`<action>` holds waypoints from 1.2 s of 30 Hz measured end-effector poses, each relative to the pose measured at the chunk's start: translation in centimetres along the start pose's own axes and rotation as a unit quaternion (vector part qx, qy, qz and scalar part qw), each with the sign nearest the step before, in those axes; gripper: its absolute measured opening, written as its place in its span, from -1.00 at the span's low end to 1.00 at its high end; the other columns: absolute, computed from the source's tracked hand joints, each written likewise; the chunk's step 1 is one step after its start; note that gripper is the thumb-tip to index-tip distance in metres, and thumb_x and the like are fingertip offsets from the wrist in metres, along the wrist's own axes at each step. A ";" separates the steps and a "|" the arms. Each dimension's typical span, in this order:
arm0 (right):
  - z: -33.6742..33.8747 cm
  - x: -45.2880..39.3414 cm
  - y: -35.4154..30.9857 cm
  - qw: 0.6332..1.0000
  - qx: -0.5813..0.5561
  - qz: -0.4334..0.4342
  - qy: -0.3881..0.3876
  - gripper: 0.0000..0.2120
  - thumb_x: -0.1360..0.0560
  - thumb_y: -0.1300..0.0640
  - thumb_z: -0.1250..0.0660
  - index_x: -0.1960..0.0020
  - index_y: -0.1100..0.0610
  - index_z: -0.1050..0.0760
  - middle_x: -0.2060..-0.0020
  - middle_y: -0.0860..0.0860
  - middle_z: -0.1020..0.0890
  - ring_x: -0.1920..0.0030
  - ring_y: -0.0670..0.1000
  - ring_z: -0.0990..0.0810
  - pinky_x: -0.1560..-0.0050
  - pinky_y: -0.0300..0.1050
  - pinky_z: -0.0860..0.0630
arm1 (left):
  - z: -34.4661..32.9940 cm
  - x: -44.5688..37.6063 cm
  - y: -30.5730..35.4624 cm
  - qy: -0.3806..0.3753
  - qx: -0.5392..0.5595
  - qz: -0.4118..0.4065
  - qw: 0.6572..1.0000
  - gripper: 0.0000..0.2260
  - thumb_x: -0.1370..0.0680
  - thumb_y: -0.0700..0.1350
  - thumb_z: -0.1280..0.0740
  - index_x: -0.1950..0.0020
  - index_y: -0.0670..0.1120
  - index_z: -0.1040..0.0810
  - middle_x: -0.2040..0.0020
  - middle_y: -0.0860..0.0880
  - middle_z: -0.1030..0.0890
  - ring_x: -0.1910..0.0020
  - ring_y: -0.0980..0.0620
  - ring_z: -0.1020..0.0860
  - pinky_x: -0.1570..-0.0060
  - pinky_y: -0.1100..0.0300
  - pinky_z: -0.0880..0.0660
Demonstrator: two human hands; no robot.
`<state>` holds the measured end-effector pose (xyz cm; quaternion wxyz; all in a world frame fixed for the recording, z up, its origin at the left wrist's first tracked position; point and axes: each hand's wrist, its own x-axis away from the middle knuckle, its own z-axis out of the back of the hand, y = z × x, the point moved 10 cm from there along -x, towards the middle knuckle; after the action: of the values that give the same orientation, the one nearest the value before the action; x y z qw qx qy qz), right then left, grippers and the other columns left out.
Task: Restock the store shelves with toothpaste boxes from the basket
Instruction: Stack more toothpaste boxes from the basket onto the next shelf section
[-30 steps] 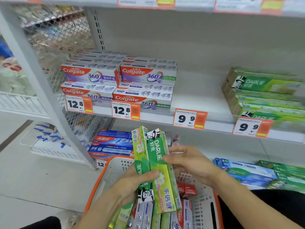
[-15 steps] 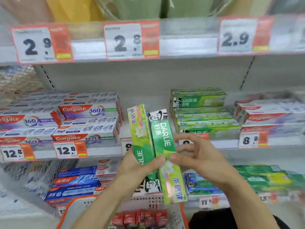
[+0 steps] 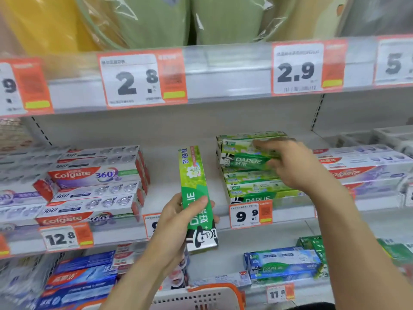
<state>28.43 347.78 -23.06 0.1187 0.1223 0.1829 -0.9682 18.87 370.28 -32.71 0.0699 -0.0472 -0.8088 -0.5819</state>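
Observation:
My left hand [image 3: 176, 222] grips a green Darlie toothpaste box [image 3: 195, 191] upright in front of the middle shelf's gap. My right hand [image 3: 290, 166] holds a second green Darlie box [image 3: 248, 161] lying flat on top of the Darlie stack [image 3: 257, 186] on the middle shelf [image 3: 221, 211]. That box is blurred and partly hidden by my fingers. The white basket with an orange rim [image 3: 201, 296] shows at the bottom centre.
Colgate 360 boxes [image 3: 93, 186] are stacked at the left of the same shelf, more Colgate boxes [image 3: 362, 166] at the right. Price tags [image 3: 250, 214] line the shelf edges. Blue and green boxes [image 3: 283, 262] fill the lower shelf. Wrapped goods sit on the top shelf.
The view has risen from the basket to the shelf. My right hand took one of the two boxes from the left hand and carried it right onto the Darlie stack.

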 end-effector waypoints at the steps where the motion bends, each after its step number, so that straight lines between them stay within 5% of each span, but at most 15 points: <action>1: -1.1 -0.5 0.4 1.000 -0.003 0.007 0.001 -0.43 -0.46 0.32 -0.35 -0.36 -0.17 -0.52 -0.34 -0.02 -0.57 -0.36 0.14 -0.49 -0.43 0.17 -0.32 | 0.3 -0.2 -0.2 0.004 0.001 0.002 1.000 -0.51 -0.36 -0.09 -0.44 -0.24 -0.25 -0.50 -0.02 -0.23 -0.69 0.21 -0.14 -0.69 0.39 0.14 -0.56; 7: -3.0 -0.8 1.6 0.990 -0.011 0.006 0.137 -0.56 -0.36 0.39 -0.43 -0.10 -0.05 -0.69 -0.17 0.04 -0.65 -0.24 0.22 -0.52 -0.33 0.38 -0.31 | 0.3 -0.6 -0.6 -0.010 -0.002 -0.008 1.000 -0.53 -0.36 -0.14 -0.45 -0.25 -0.21 -0.51 -0.04 -0.23 -0.69 0.12 -0.20 -0.70 0.33 0.13 -0.58; 11: -0.2 2.1 -1.3 0.953 -0.121 0.051 0.272 -0.81 -0.44 0.27 -0.46 -0.01 0.05 -0.67 0.02 0.01 -0.65 -0.03 0.03 -0.59 -0.13 0.01 -0.49 | -0.2 -0.6 -0.1 -0.040 -0.037 -0.025 0.998 -0.53 -0.33 -0.11 -0.49 -0.24 -0.10 -0.55 -0.01 -0.17 -0.71 0.03 -0.22 -0.70 0.19 0.07 -0.59; 13: -1.0 2.6 -2.5 0.930 -0.315 0.021 0.187 -0.74 -0.50 0.11 -0.47 -0.17 0.02 -0.58 -0.04 -0.05 -0.64 0.03 -0.08 -0.63 -0.04 -0.12 -0.56 | -0.1 -0.8 0.5 -0.059 -0.082 -0.034 0.994 -0.54 -0.33 -0.10 -0.55 -0.22 -0.02 -0.57 0.02 -0.14 -0.72 0.02 -0.22 -0.69 0.16 0.06 -0.60; 15: -2.8 3.0 -4.4 0.884 -0.463 0.022 0.064 -0.47 -0.45 -0.07 -0.47 -0.38 -0.07 -0.42 -0.17 -0.06 -0.59 -0.03 -0.02 -0.65 -0.02 -0.04 -0.63 | 0.0 -0.9 1.2 -0.104 -0.159 -0.043 0.981 -0.56 -0.36 -0.13 -0.61 -0.19 0.09 -0.59 0.00 -0.08 -0.72 -0.01 -0.14 -0.69 0.05 0.04 -0.61; 18: -3.8 3.6 -5.1 0.875 -0.480 0.050 -0.023 -0.26 -0.33 -0.09 -0.56 -0.45 -0.20 -0.35 -0.22 -0.07 -0.55 -0.08 0.11 -0.64 0.03 0.13 -0.66 | -0.7 -0.5 2.3 -0.198 -0.361 -0.079 0.908 -0.57 -0.43 -0.13 -0.57 -0.23 0.10 -0.55 -0.08 0.02 -0.69 -0.07 0.05 -0.66 -0.12 0.05 -0.58; 20: -3.7 3.9 -4.7 0.893 -0.440 0.071 -0.061 -0.35 -0.31 -0.05 -0.62 -0.36 -0.06 -0.49 -0.11 -0.10 -0.62 -0.02 0.05 -0.65 0.12 0.12 -0.67 | -1.2 -0.2 3.2 -0.225 -0.474 -0.105 0.845 -0.58 -0.42 -0.02 -0.57 -0.22 0.11 -0.54 -0.07 0.10 -0.68 -0.05 0.13 -0.65 -0.12 0.07 -0.57; 22: -3.2 4.2 -3.8 0.889 -0.444 0.079 -0.084 -0.50 -0.30 0.09 -0.60 -0.18 0.15 -0.56 0.09 -0.06 -0.67 0.19 -0.08 -0.65 0.24 -0.12 -0.64 | -1.3 -0.7 4.6 -0.188 -0.555 -0.127 0.800 -0.62 -0.37 0.18 -0.55 -0.12 0.17 -0.55 0.03 0.18 -0.69 0.06 0.24 -0.64 -0.03 0.09 -0.59; 25: -1.0 4.3 -0.7 0.886 -0.462 0.045 -0.007 -0.56 -0.27 0.17 -0.55 -0.09 0.24 -0.53 0.12 0.08 -0.66 0.36 -0.23 -0.59 0.31 -0.42 -0.47 | -0.7 -2.2 8.1 -0.063 -0.642 -0.184 0.741 -0.55 -0.27 0.43 -0.44 0.07 0.14 -0.54 0.26 0.14 -0.66 0.34 0.26 -0.58 0.26 0.07 -0.58; 28: 1.2 4.5 2.6 0.918 -0.386 0.012 0.093 -0.51 -0.28 -0.16 -0.57 -0.12 0.03 -0.56 0.08 0.11 -0.64 0.43 -0.29 -0.48 0.35 -0.48 -0.34 | -1.1 -3.5 9.1 -0.040 -0.524 -0.194 0.828 -0.57 -0.23 0.27 -0.59 0.05 0.12 -0.57 0.20 0.21 -0.68 0.30 0.21 -0.60 0.21 0.20 -0.58; 31: 2.8 4.6 4.9 0.962 -0.223 -0.020 0.156 -0.52 -0.28 -0.31 -0.44 -0.14 -0.18 -0.56 0.13 -0.10 -0.59 0.27 -0.24 -0.49 0.21 -0.42 -0.35 | -1.9 -5.2 8.5 0.008 -0.378 -0.224 0.898 -0.58 -0.24 -0.02 -0.67 -0.01 0.08 -0.59 0.12 0.24 -0.70 0.20 0.19 -0.64 0.15 0.31 -0.55; 33: 3.6 4.5 5.1 0.971 -0.155 -0.005 0.185 -0.47 -0.30 -0.28 -0.42 -0.21 -0.08 -0.60 0.04 -0.15 -0.59 0.07 -0.17 -0.52 0.00 -0.27 -0.40 | -2.7 -6.0 7.4 0.034 -0.337 -0.256 0.905 -0.57 -0.26 -0.06 -0.66 -0.04 0.11 -0.60 0.09 0.23 -0.70 0.10 0.25 -0.63 0.08 0.35 -0.52; 36: 3.4 4.2 5.6 0.976 -0.079 0.023 0.203 -0.59 -0.38 -0.16 -0.47 -0.16 0.01 -0.66 -0.14 -0.03 -0.63 -0.16 0.04 -0.55 -0.21 -0.03 -0.44 | -3.6 -6.6 5.7 0.081 -0.351 -0.296 0.884 -0.50 -0.30 -0.02 -0.64 -0.18 0.17 -0.56 -0.22 0.13 -0.53 -0.22 0.19 -0.50 -0.25 0.24 -0.45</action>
<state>25.39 340.64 -23.00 0.1106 0.3103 0.2759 -0.9030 26.52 368.72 -27.34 -0.0614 0.2207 -0.5191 -0.8235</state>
